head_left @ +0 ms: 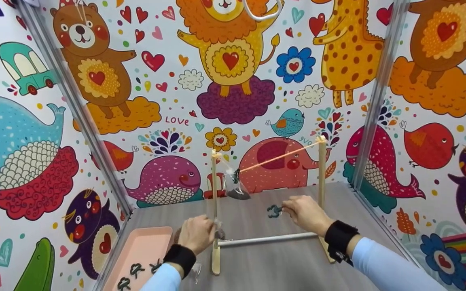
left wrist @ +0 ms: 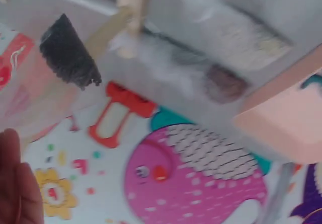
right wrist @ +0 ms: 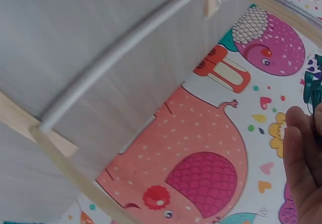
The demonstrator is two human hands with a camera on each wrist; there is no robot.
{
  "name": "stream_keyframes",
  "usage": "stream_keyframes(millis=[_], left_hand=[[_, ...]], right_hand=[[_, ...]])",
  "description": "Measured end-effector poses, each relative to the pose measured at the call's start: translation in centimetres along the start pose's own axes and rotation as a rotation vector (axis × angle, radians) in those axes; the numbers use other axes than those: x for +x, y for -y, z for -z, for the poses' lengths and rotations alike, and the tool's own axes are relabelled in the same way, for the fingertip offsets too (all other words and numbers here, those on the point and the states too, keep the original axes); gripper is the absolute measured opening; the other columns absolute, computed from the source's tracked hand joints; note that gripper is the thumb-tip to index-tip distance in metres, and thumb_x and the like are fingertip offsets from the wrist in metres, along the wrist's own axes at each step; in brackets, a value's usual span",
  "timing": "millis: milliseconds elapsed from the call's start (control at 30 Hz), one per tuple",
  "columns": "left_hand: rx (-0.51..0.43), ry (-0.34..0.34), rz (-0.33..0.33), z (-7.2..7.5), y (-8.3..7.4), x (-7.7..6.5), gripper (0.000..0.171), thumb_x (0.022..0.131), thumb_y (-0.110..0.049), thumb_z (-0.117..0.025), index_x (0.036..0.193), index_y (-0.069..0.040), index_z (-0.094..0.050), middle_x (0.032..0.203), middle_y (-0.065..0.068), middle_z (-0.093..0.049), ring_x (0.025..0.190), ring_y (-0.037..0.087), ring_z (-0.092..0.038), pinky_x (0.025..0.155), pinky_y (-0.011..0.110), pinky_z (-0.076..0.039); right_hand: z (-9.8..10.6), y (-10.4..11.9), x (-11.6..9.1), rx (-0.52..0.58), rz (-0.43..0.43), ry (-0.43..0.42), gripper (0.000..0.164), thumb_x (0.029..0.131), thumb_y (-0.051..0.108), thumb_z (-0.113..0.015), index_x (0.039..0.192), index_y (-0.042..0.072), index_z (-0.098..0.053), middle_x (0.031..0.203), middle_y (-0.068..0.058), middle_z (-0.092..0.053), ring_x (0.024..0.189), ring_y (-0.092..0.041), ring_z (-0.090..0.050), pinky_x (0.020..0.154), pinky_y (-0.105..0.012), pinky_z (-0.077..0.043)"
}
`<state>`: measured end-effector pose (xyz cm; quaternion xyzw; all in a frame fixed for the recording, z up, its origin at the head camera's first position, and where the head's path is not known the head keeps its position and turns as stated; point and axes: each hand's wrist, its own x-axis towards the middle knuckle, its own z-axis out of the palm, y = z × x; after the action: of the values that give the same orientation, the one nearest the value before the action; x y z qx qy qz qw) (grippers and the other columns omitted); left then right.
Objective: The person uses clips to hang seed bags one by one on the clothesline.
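Note:
In the head view, my left hand (head_left: 196,233) has curled fingers beside the rack's left wooden post (head_left: 215,198), pinching a clear plastic bag (head_left: 219,233) with dark contents. The left wrist view shows dark contents (left wrist: 70,55) low in clear plastic, near the hand at the lower left. My right hand (head_left: 308,214) pinches a dark green clip (head_left: 274,211), held inside the right post. That clip (right wrist: 313,85) also shows at the fingertips in the right wrist view. Another bag (head_left: 237,193) with dark contents hangs from the orange cord (head_left: 281,156) by a dark clip (head_left: 236,176).
A pink tray (head_left: 146,238) at the left holds several dark green clips (head_left: 136,270). Bags with brown contents (left wrist: 224,85) and pale contents (left wrist: 256,45) lie between tray and rack. A white bar (head_left: 267,239) joins the posts low down. Patterned walls enclose the table.

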<state>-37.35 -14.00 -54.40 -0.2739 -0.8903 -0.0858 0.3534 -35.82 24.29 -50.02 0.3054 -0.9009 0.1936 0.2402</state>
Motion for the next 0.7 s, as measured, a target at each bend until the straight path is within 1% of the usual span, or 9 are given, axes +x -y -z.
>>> stream_keyframes(millis=[67, 133, 233, 300, 367, 467, 567, 633, 700], left_hand=[[0.033, 0.001, -0.076, 0.6, -1.0, 1.6, 0.022, 0.09, -0.017, -0.087, 0.071, -0.017, -0.076, 0.061, -0.005, -0.058, 0.048, 0.009, -0.05, 0.046, 0.024, -0.043], [0.103, 0.008, -0.162, 0.9, -2.2, 3.3, 0.021, 0.092, -0.02, -0.086, 0.073, -0.019, -0.078, 0.06, -0.005, -0.06, 0.048, 0.009, -0.051, 0.046, 0.025, -0.046], [0.214, 0.034, -0.272, 1.2, -4.2, 5.6, 0.03, 0.096, -0.026, -0.084, 0.069, -0.019, -0.074, 0.061, -0.005, -0.062, 0.049, 0.011, -0.054, 0.046, 0.028, -0.05], [0.254, 0.051, -0.325, 1.3, -5.7, 6.9, 0.029, 0.093, -0.024, -0.083, 0.067, -0.02, -0.072, 0.062, -0.005, -0.064, 0.05, 0.012, -0.056, 0.046, 0.03, -0.051], [0.293, 0.046, -0.373, 1.3, -7.1, 8.1, 0.025, 0.089, -0.023, -0.083, 0.067, -0.021, -0.072, 0.064, -0.005, -0.065, 0.053, 0.013, -0.059, 0.047, 0.03, -0.051], [0.384, -0.025, -0.451, 1.2, -8.5, 9.4, 0.017, 0.082, -0.024, -0.083, 0.068, -0.023, -0.074, 0.07, -0.004, -0.066, 0.062, 0.015, -0.061, 0.054, 0.03, -0.05], [0.461, -0.13, -0.508, 1.2, -9.2, 10.8, 0.018, 0.084, -0.027, -0.082, 0.068, -0.022, -0.076, 0.076, -0.002, -0.065, 0.072, 0.018, -0.06, 0.065, 0.033, -0.049], [0.467, -0.179, -0.506, 1.3, -9.3, 11.8, 0.019, 0.085, -0.027, -0.081, 0.067, -0.021, -0.077, 0.079, -0.001, -0.066, 0.079, 0.021, -0.059, 0.071, 0.035, -0.048], [0.451, -0.2, -0.477, 1.3, -9.3, 12.9, 0.021, 0.086, -0.026, -0.082, 0.067, -0.02, -0.077, 0.083, 0.001, -0.066, 0.088, 0.023, -0.059, 0.08, 0.038, -0.049]], right_hand=[[0.6, 0.4, 1.2, -0.056, 0.016, -0.024, 0.006, 0.101, 0.006, -0.081, 0.096, 0.008, -0.08, 0.078, -0.003, -0.072, 0.072, -0.017, -0.072, 0.07, -0.032, -0.064], [1.3, 0.6, 2.4, -0.141, 0.057, -0.051, 0.003, 0.101, 0.008, -0.081, 0.099, 0.007, -0.079, 0.08, -0.005, -0.073, 0.073, -0.021, -0.074, 0.07, -0.034, -0.065], [2.8, 1.1, 4.2, -0.267, 0.125, -0.101, 0.005, 0.099, 0.008, -0.082, 0.1, 0.007, -0.077, 0.08, -0.007, -0.071, 0.069, -0.023, -0.071, 0.064, -0.033, -0.063], [4.0, 1.5, 5.4, -0.336, 0.161, -0.138, 0.007, 0.098, 0.006, -0.083, 0.102, 0.005, -0.078, 0.08, -0.008, -0.069, 0.065, -0.024, -0.068, 0.059, -0.033, -0.06], [5.1, 2.0, 6.7, -0.38, 0.175, -0.167, 0.007, 0.098, 0.007, -0.082, 0.101, 0.005, -0.076, 0.08, -0.008, -0.069, 0.063, -0.024, -0.066, 0.057, -0.034, -0.06], [6.3, 2.7, 8.6, -0.424, 0.172, -0.176, 0.006, 0.101, 0.009, -0.08, 0.103, 0.004, -0.077, 0.084, -0.009, -0.071, 0.065, -0.026, -0.069, 0.059, -0.037, -0.063], [6.8, 3.1, 10.4, -0.457, 0.135, -0.14, 0.005, 0.102, 0.007, -0.078, 0.099, 0.003, -0.075, 0.085, -0.011, -0.071, 0.067, -0.029, -0.071, 0.061, -0.041, -0.065], [7.0, 3.2, 11.3, -0.463, 0.1, -0.091, 0.005, 0.101, 0.004, -0.077, 0.097, 0.003, -0.075, 0.084, -0.012, -0.071, 0.067, -0.031, -0.071, 0.062, -0.043, -0.064], [7.2, 3.1, 11.9, -0.454, 0.066, -0.035, 0.005, 0.101, 0.004, -0.077, 0.096, 0.003, -0.078, 0.083, -0.013, -0.072, 0.067, -0.031, -0.071, 0.064, -0.045, -0.065]])
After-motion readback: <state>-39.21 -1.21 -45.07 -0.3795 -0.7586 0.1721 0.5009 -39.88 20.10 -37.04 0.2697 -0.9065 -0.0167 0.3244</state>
